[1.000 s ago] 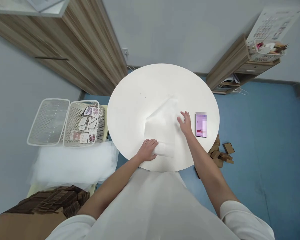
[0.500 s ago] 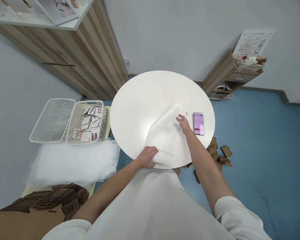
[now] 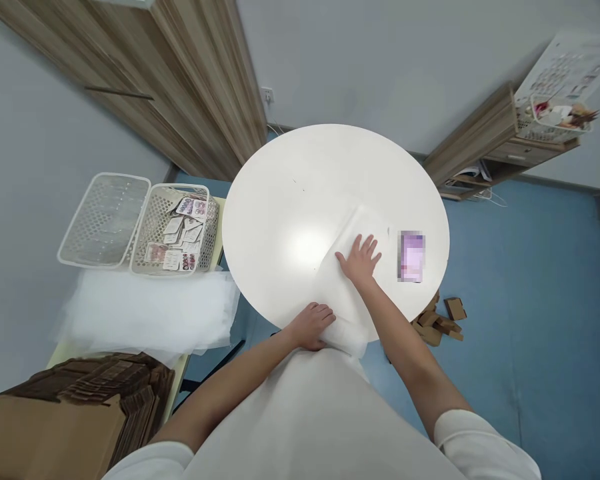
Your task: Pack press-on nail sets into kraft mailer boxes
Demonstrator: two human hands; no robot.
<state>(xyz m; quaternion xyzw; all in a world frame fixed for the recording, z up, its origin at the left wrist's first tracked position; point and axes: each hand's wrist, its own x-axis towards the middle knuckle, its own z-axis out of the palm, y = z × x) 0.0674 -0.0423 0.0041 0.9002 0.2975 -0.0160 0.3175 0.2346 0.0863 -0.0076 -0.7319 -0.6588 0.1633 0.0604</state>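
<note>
A thin white sheet (image 3: 333, 280), like soft packing foam, lies on the round white table (image 3: 265, 193). Its near end is folded or rolled over at the table's front edge. There my left hand (image 3: 314, 325) is closed on the folded end, its fingertips partly hidden against the white material. Farther up the sheet, my right hand (image 3: 360, 260) rests flat with its fingers spread, holding nothing. To the right of that hand lies a phone (image 3: 412, 256), its screen blurred out.
Left of the table are a white basket (image 3: 213, 220) of printed cards, another basket (image 3: 105, 220), a stack of white sheets (image 3: 150, 310) and flattened cardboard boxes (image 3: 55, 427). Small brown boxes (image 3: 455, 309) lie on the floor at right. Cabinets stand along the wall.
My right hand has come down flat on the sheet with fingers spread. The sheet now lies flatter and narrower. My left hand stays at its near end; the camera view has shifted.
</note>
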